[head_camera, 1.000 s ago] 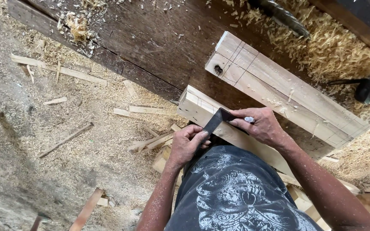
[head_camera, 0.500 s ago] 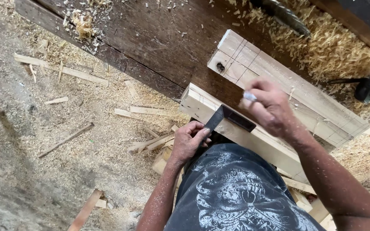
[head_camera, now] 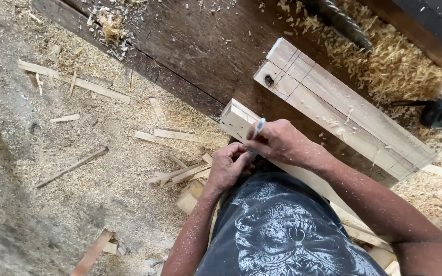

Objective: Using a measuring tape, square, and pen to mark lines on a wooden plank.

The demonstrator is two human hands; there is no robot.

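1. The near wooden block [head_camera: 236, 120] lies across the front edge of the dark workbench [head_camera: 200, 56], its pale end pointing toward the sawdust-covered floor [head_camera: 78, 204].
2. The right hand [head_camera: 280, 143] is closed around a pen [head_camera: 258, 128] with a light barrel, its tip down on the block's top face near that end.
3. The left hand [head_camera: 228, 166] is curled shut just beside it, at the block's near edge; what it grips is hidden.
4. By my judgement, marking of this block is under way: faint lines show at its end, and the rest is covered by the arms.
5. The second block [head_camera: 344, 110], further in on the bench, already carries several ruled cross lines and a small hole near its end.
6. Shavings [head_camera: 400, 66] pile at the far right edge, beside a black tool [head_camera: 441, 113]; offcuts [head_camera: 172, 135] litter the floor.
7. No packages, labels or signs are visible.
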